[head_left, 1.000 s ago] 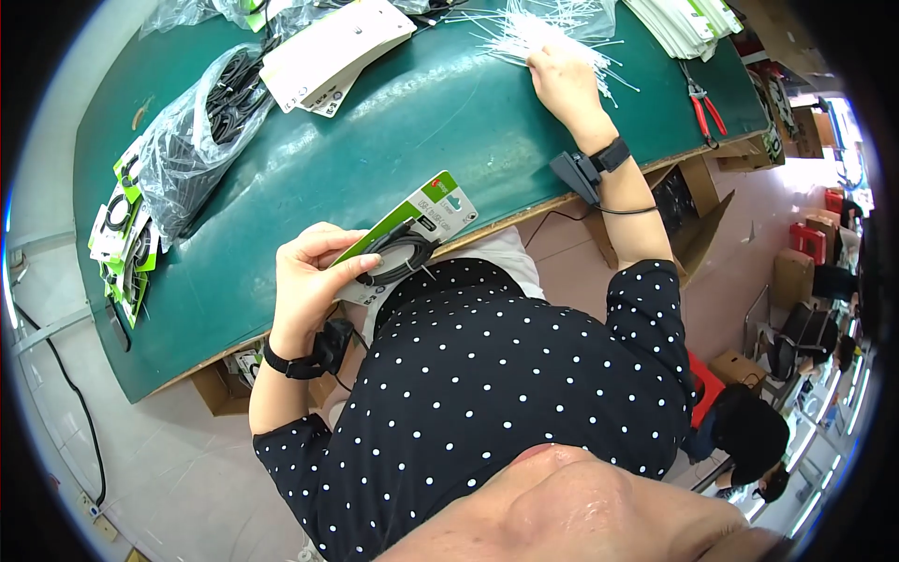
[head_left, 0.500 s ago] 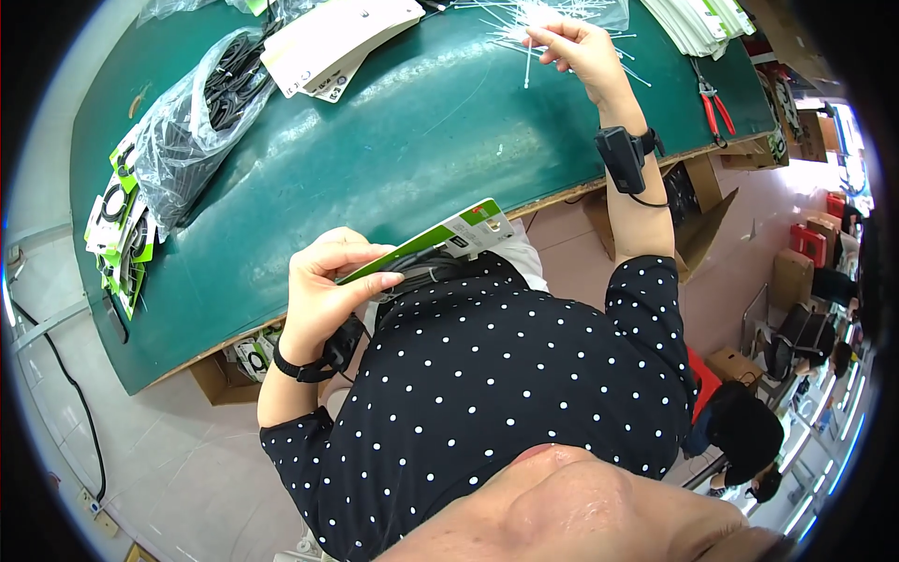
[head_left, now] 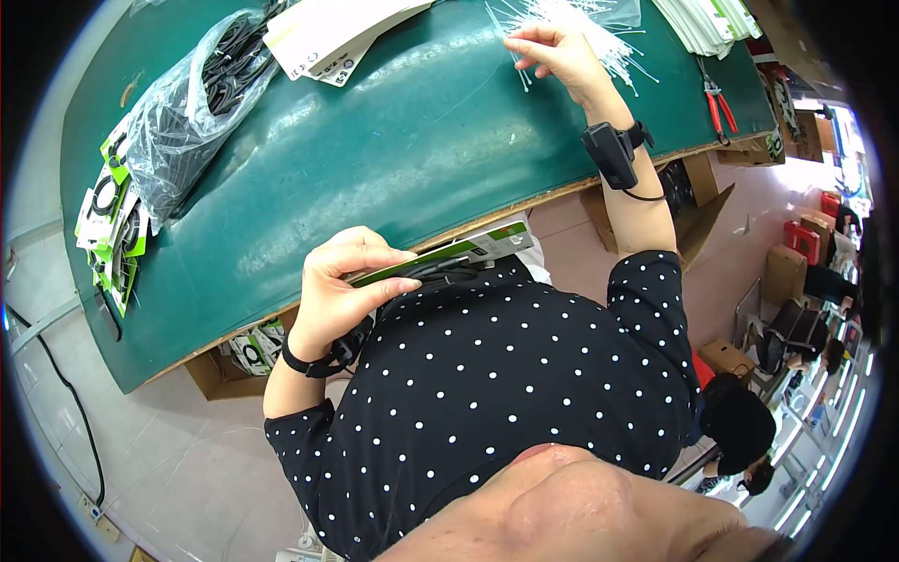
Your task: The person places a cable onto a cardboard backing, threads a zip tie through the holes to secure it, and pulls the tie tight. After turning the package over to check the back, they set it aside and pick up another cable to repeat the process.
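Observation:
My left hand [head_left: 348,286] is closed, thumb against fingers, around one end of a green and white packaging card [head_left: 501,242]. A coiled black cable [head_left: 448,273] lies against the card's near side. Both are tilted in front of my body, just off the table's near edge. My right hand [head_left: 562,61] reaches over the far right of the table. Its thumb and forefinger are pinched on a thin white cable tie [head_left: 520,75], beside a loose pile of white cable ties [head_left: 609,47].
The green table [head_left: 375,159] carries a clear bag [head_left: 164,164] of black cables, carded cables [head_left: 108,225] at its left end, and card stacks [head_left: 342,33] [head_left: 707,26]. Red-handled pliers [head_left: 719,110] lie near the right edge. Open cardboard boxes [head_left: 217,375] stand below.
My right hand has shifted slightly left, and the cable tie at its fingertips has changed angle. My left hand has moved a little right, with the card now tilted flatter.

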Motion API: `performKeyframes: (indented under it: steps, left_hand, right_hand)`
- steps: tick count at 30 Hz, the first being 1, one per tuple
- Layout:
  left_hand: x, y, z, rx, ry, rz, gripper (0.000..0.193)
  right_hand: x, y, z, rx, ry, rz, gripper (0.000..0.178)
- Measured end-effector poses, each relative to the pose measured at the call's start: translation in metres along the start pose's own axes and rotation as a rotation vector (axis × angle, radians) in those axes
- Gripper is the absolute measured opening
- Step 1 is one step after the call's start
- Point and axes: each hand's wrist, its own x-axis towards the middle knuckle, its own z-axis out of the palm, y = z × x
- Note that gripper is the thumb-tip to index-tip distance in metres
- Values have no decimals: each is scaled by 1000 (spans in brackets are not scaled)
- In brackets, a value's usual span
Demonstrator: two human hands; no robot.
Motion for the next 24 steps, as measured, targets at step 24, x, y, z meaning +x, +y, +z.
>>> performKeyframes:
  steps: [24]
  left_hand:
    - [-4,16,3,374,145,498,23]
  right_hand:
    - [-87,-95,93,-273,-477,-1043,22]
